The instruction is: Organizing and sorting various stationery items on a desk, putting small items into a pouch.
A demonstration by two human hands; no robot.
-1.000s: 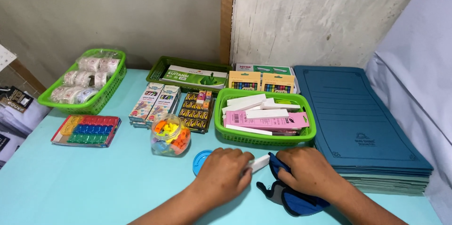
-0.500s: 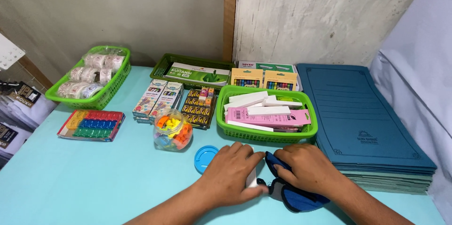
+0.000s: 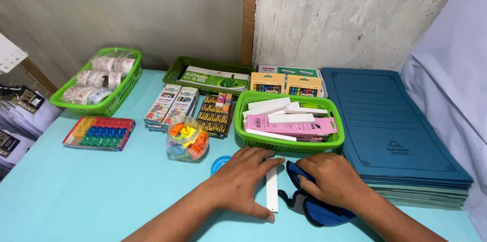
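I see a green plastic basket [image 3: 289,143] of white and pink boxes mid-table. Near the front edge, my left hand [image 3: 243,181], fingers spread, now rests on a flat white stick [image 3: 272,191]; right hand [image 3: 332,178] presses a dark-blue cloth [image 3: 314,211].

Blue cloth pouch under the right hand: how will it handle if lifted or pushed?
Probably floppy: the blue pouch lies crumpled and uneven under the right hand, so it would likely sag when lifted. It looks light, as soft fabric with no bulge showing. Pushed on the smooth table, it would likely bunch or slide, not roll. Its dark strap trails loose and might snag.
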